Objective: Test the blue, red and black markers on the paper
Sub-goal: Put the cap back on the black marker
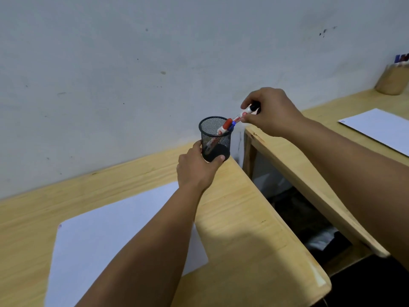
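The left hand (195,168) is wrapped around the lower part of a black mesh cup (215,138), thumb across the base at the front, fingers behind it; the cup sits at or just above the far right corner of the near desk (243,218), and whether its base touches the wood cannot be told. The right hand (269,111) is above and to the right of the cup, closed in a pinch on a marker (243,113) with a white barrel, red print and a black upper end; this marker slants down to the left, its lower end at the cup's rim. Which colour it writes cannot be confirmed. Inside the cup, a red-capped marker (225,126) leans against the right side of the rim, and a blue cap (232,125) shows just beside it, touching or nearly so. Further dark shapes are visible through the mesh, not identifiable. A white paper (110,235) lies flat on the near desk, in front of and to the left of the cup, partly covered by the left forearm; a small red-and-blue mark shows at its left corner. A second desk (321,173) stands to the right, separated by a gap, with another white sheet (380,127) on it and a tan holder (392,80) at its far end containing blue and red items. A pale, scuffed wall (155,63) runs behind both desks.
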